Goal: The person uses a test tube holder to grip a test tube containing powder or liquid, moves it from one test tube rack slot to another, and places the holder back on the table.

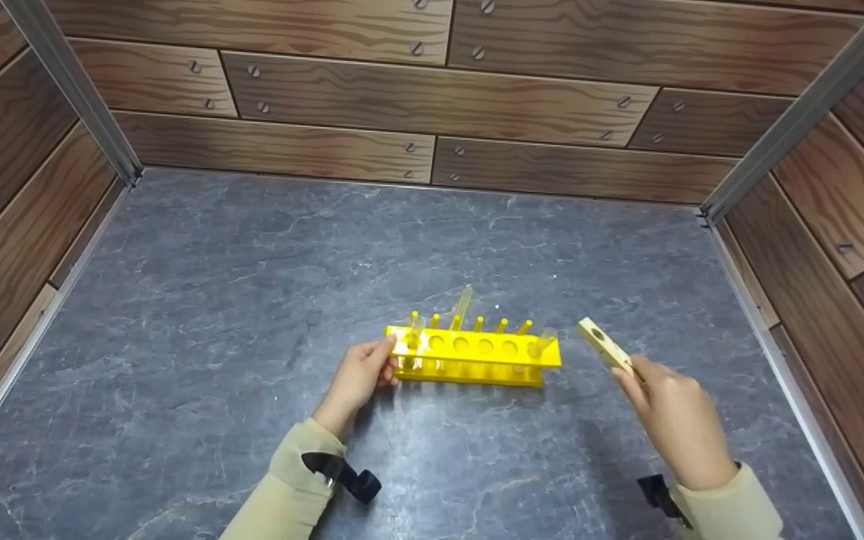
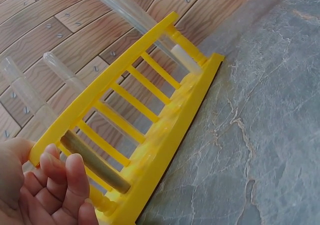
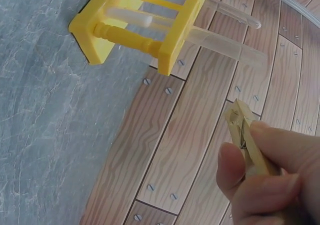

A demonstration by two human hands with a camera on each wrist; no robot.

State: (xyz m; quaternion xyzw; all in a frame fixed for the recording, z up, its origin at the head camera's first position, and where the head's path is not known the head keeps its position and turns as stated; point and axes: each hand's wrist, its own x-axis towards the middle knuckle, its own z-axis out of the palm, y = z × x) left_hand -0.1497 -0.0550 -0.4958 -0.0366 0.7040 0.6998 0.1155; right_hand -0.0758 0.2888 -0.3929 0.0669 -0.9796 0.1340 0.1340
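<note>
A yellow test tube rack stands on the grey marbled tabletop. My left hand grips its left end, thumb on the upper plate and fingers curled beneath. Near those fingers, a test tube with olive-brown contents sits in the rack. At the far right end is another test tube with something white low inside. An upturned, clear test tube leans on a back peg. To the right of the rack, my right hand pinches a wooden test tube clamp with a metal spring, its tip pointing up and left.
Wood-patterned panels enclose the tabletop at the back and both sides. Grey metal posts stand in the two back corners. A black strap with a small camera is on the left sleeve.
</note>
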